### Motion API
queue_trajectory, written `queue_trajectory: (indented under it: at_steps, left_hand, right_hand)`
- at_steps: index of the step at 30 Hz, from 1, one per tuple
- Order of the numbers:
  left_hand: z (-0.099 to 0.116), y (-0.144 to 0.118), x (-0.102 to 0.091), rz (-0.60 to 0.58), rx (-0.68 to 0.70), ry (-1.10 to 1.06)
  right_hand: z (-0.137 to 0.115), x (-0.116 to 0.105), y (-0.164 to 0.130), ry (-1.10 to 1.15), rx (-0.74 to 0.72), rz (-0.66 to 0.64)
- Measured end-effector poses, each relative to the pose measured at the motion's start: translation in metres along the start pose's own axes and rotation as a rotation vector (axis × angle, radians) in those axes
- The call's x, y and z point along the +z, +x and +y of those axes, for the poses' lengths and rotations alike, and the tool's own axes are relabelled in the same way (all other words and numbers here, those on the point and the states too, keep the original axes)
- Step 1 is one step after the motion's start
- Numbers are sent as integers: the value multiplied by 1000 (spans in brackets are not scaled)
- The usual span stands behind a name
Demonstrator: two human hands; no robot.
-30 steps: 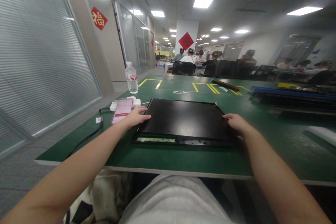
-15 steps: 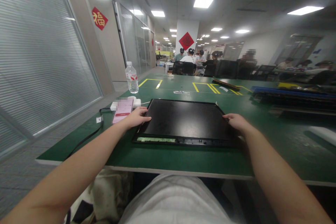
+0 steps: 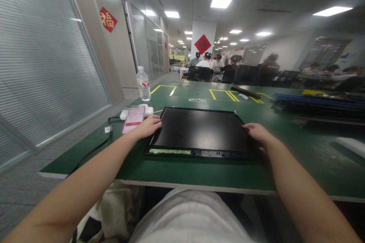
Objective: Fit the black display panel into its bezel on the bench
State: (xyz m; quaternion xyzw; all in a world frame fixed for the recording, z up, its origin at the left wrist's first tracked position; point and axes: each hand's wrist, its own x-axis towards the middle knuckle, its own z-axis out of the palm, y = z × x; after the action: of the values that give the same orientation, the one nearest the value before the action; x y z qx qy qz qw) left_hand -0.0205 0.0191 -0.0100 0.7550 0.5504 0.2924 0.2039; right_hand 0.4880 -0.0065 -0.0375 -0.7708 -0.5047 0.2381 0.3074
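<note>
Here, black panel flat between left hand, right hand

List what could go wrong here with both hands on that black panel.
1. The left hand and right hand rest on the side edges of the black display panel; pressing on its face could crack it.
2. The pink-screened phone lies right beside the left hand; sliding the panel that way may knock it.
3. The exposed circuit strip along the panel's near edge could snag or be scraped against the green table.
</note>
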Motion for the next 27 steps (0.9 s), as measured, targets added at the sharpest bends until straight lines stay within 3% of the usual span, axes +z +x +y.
queue_trajectory:
  at_steps: [11,27]
  left_hand:
    - [2,0,-2,-16,92,137]
    - [4,1,-1,13,79,83]
  right_hand:
    - [-2,-1,-3,-44,-21,20]
    - [-2,-2,-1,-68,-27,12]
